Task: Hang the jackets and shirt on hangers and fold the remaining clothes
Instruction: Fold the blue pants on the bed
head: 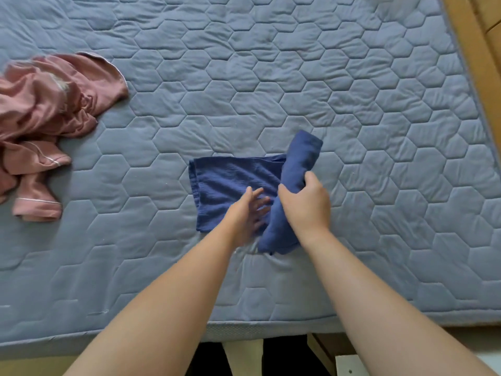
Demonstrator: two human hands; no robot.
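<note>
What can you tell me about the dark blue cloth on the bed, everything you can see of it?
The dark blue cloth is a soft, crinkle-textured fabric, partly folded. Its left part lies flat as a rectangle on the quilted grey-blue mattress, near the front edge. Its right part is bunched into a thick fold, gripped and lifted by the right hand. The left hand presses on the flat part.

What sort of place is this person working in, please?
Most likely a bedroom: a quilted blue-grey mattress in a wooden frame, with a crumpled pink garment and a blue garment being folded on it.
</note>
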